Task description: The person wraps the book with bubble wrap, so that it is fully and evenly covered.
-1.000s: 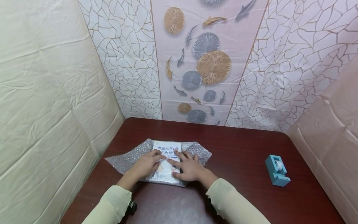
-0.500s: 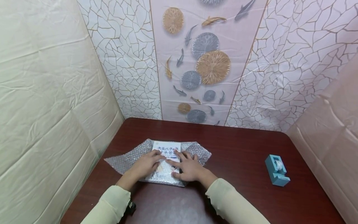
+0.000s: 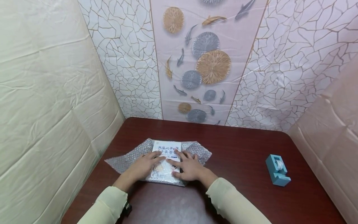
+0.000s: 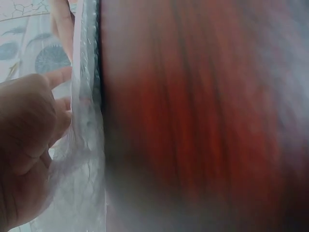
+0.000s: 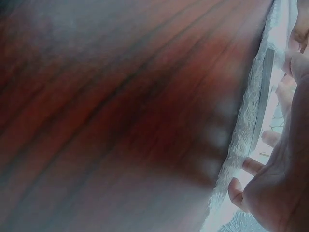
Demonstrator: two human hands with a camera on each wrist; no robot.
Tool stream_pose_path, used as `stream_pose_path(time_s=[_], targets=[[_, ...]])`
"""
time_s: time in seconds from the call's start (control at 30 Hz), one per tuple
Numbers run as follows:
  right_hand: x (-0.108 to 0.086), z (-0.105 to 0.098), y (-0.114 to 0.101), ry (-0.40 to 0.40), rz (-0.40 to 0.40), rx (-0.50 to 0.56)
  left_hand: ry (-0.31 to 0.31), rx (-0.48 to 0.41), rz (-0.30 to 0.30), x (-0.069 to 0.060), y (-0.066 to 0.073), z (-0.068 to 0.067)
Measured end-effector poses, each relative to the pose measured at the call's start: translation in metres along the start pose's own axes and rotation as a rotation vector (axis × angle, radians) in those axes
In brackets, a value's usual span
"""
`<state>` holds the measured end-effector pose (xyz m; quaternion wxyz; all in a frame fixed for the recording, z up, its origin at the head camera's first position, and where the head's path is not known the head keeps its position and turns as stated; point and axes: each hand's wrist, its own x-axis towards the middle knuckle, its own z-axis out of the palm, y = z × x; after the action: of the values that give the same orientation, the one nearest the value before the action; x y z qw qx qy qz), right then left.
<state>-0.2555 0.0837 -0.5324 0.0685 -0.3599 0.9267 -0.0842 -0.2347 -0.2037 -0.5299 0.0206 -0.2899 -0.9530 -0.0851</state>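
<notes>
A white book [image 3: 167, 145] with dark blue lettering lies on a sheet of bubble wrap [image 3: 126, 159], in the middle of the head view. Clear wrap covers the book's near part, and loose flaps spread out on both sides. My left hand [image 3: 142, 165] rests on the left part of the book and wrap. On the right part lies my right hand [image 3: 189, 168], its fingers spread. Seen edge-on in the right wrist view, the book's side [image 5: 263, 96] sits between wrap layers. The left wrist view shows fingers over the wrapped edge [image 4: 89, 116].
A blue tape dispenser [image 3: 275, 174] with a roll of clear tape stands to the right on the dark red-brown table [image 3: 237, 149]. Patterned cloth walls [image 3: 134, 62] enclose the table behind and at both sides.
My left hand and forearm have shifted slightly left, and the hand lies a little flatter. The right hand, book and wrap stay in place.
</notes>
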Motion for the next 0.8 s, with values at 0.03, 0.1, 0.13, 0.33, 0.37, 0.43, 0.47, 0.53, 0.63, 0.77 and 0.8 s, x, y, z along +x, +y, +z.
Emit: stream_pose_path(time_s=[0.03,0.1,0.13,0.33,0.37,0.43,0.47,0.53,0.63,0.77,0.8], targets=[[0.0,0.0,0.0,0.001,0.0,-0.001,-0.002,0.009,0.001,-0.001,-0.001,0.0],[0.0,0.0,0.0,-0.001,-0.001,0.001,-0.006,0.046,0.009,-0.004,-0.004,0.002],[0.0,0.0,0.0,-0.004,-0.001,0.002,-0.011,0.061,0.011,-0.005,-0.005,0.002],[-0.001,-0.001,-0.001,-0.007,0.001,0.016,0.014,0.095,-0.015,-0.013,-0.014,0.006],[-0.001,-0.002,-0.001,-0.006,0.0,0.017,0.025,0.096,-0.025,-0.014,-0.016,0.007],[-0.001,-0.003,-0.001,-0.004,-0.002,0.016,0.048,0.104,-0.04,-0.016,-0.019,0.007],[-0.001,-0.003,-0.001,-0.003,-0.002,0.015,0.056,0.106,-0.05,-0.018,-0.021,0.006],[-0.001,-0.003,-0.001,-0.001,-0.001,0.017,0.068,0.115,-0.075,-0.022,-0.024,0.006],[-0.001,-0.002,-0.001,-0.001,0.0,0.017,0.084,0.132,-0.128,-0.03,-0.029,0.003],[-0.002,-0.002,0.0,-0.002,-0.004,0.021,0.109,0.156,-0.259,-0.038,-0.033,-0.002],[-0.002,-0.001,0.0,-0.001,-0.005,0.023,0.109,0.153,-0.309,-0.04,-0.034,-0.004]])
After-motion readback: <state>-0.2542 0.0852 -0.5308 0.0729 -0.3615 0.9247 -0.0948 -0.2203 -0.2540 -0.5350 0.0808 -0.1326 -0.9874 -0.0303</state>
